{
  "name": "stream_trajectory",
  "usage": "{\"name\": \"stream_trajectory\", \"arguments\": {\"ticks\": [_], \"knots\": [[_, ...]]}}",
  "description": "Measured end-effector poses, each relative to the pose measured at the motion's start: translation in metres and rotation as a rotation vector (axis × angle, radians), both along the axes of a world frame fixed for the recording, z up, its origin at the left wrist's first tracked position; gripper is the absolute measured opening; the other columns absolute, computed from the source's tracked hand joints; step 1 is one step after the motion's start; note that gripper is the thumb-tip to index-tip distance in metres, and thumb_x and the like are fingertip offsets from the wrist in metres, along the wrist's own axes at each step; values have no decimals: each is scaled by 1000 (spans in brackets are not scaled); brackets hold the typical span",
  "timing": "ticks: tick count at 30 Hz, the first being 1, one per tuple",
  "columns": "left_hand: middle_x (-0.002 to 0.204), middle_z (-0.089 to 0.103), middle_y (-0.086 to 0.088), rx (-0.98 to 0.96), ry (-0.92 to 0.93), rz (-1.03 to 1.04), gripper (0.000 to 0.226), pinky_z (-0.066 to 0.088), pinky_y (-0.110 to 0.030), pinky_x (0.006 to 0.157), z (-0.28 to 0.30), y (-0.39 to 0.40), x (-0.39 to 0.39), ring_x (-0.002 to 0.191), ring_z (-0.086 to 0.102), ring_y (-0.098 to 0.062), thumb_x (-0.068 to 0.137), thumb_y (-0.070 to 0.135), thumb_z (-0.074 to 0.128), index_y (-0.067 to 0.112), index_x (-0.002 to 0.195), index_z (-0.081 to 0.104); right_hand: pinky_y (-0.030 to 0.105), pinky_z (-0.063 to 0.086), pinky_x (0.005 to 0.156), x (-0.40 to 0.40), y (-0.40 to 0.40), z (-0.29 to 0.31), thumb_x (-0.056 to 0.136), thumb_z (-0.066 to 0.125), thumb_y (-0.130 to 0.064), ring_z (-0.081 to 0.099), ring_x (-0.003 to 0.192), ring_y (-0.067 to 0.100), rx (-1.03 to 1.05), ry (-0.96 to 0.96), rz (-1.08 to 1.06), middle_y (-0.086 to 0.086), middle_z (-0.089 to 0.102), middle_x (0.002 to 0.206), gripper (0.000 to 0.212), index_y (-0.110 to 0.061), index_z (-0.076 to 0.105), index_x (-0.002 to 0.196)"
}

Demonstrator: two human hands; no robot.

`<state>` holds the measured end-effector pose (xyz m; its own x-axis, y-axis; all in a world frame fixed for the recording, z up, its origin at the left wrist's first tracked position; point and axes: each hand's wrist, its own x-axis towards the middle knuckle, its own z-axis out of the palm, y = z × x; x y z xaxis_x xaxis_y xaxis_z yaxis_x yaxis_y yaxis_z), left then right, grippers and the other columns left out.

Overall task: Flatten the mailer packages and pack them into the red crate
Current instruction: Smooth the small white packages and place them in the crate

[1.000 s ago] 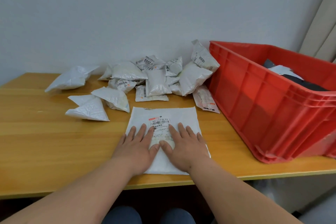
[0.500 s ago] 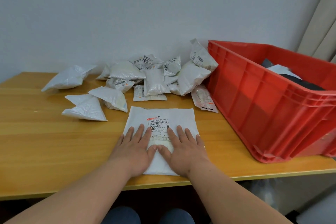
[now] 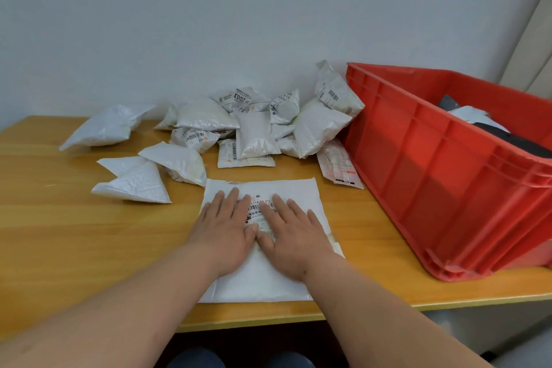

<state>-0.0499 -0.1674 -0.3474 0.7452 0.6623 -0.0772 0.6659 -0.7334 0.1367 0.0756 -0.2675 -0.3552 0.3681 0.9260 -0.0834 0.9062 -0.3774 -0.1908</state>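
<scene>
At right on the wooden surface (image 3: 59,233), a red crate (image 3: 448,176) holds white and dark items. Near centre, left hand (image 3: 222,228) and right hand (image 3: 294,236), grip flat and wide, press a white mailer (image 3: 263,281).

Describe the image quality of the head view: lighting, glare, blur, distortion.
Head view: soft, even light with faint shadows; mild sheen on the wooden table; wide-angle bending at the red crate and curtain edge; shipping label text slightly blurred between both hands; the left hand and right hand otherwise sharp.
</scene>
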Motion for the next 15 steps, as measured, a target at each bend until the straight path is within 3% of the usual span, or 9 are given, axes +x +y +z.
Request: {"name": "stream_trajectory", "arguments": {"ticks": [2,10,13,15], "knots": [[161,-22,2,-35,-4,-13,60,-7,-37,122,-10,2,-1,148,-21,-20,104,46,11,25,156,-12,46,-8,122,3,1,-7,101,14,-59,-16,151,13,-25,19,12,-15,-16,164,62,-41,-6,156],[160,-25,4,-35,14,-6,60,-8,-36,122,-16,1,-1,148,-23,-18,103,46,7,25,155,-15,48,-9,122,3,3,-8,101,16,-58,-13,152,12,-54,34,3,-14,-9,165,61,-40,-1,157],[162,-21,5,-31,31,-5,61,-5,-36,122,-14,1,0,149,-19,-18,103,48,7,25,155,-13,47,-4,122,4,6,0,102,22,-51,-2,153,14,-34,79,-7,-12,1,166,57,-39,10,157],[164,-10,6,-32,28,0,60,3,-38,121,-8,3,2,151,-9,-20,102,49,10,27,157,-5,46,11,121,8,11,8,101,27,-48,17,148,20,34,58,-9,-6,20,163,55,-36,22,154]]}}
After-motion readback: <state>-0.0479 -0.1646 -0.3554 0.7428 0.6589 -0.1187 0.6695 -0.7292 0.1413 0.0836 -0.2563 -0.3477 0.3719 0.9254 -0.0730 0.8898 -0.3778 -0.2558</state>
